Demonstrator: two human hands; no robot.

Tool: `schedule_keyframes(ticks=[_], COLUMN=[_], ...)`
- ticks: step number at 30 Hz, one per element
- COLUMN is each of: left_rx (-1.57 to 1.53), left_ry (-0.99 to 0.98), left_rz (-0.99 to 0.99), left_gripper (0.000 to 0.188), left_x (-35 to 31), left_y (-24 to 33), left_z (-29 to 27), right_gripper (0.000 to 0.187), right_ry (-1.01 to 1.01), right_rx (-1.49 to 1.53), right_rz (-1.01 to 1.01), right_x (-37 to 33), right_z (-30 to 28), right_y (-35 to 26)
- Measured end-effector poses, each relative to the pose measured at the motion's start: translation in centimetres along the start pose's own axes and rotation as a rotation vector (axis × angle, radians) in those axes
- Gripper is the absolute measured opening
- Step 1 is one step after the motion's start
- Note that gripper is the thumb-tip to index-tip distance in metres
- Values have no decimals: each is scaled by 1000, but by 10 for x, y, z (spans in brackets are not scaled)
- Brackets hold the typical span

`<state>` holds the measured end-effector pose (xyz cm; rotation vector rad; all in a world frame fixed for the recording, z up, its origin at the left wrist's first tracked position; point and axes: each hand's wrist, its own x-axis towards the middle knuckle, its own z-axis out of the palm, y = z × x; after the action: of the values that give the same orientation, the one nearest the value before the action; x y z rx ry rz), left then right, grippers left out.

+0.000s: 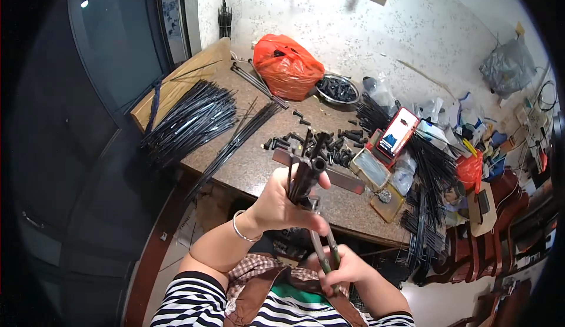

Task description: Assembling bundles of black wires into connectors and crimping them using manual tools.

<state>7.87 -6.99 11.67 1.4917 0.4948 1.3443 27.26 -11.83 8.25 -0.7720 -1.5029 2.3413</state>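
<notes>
My left hand, with a bracelet at the wrist, is closed round a black folded umbrella frame. The frame's round tube end points up and away, above the table's front edge. In my right hand are the long handles of a pair of pliers, held low in front of my body. The pliers' jaws reach up toward the frame beside my left hand; I cannot tell whether they grip it. Just beyond the frame, small black plastic parts lie scattered over the brown speckled table.
At left lies a thick bundle of black ribs, with a thinner bundle beside it. A red plastic bag and a metal bowl of black parts stand behind. A lit phone, a clear box and more ribs occupy the right.
</notes>
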Motion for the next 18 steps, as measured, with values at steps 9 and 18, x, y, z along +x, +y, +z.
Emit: schedule_keyframes(ticks=[9,18], left_rx=[-85,272], left_ry=[57,135], left_rz=[-107,89], left_gripper=[47,35], left_x=[3,-2], left_y=[5,0], left_z=[0,2], right_gripper=[30,50], right_ry=[531,-17], right_rx=[-754,104], right_rz=[-369,-42], right_x=[4,-7], right_z=[17,1], right_y=[0,-15])
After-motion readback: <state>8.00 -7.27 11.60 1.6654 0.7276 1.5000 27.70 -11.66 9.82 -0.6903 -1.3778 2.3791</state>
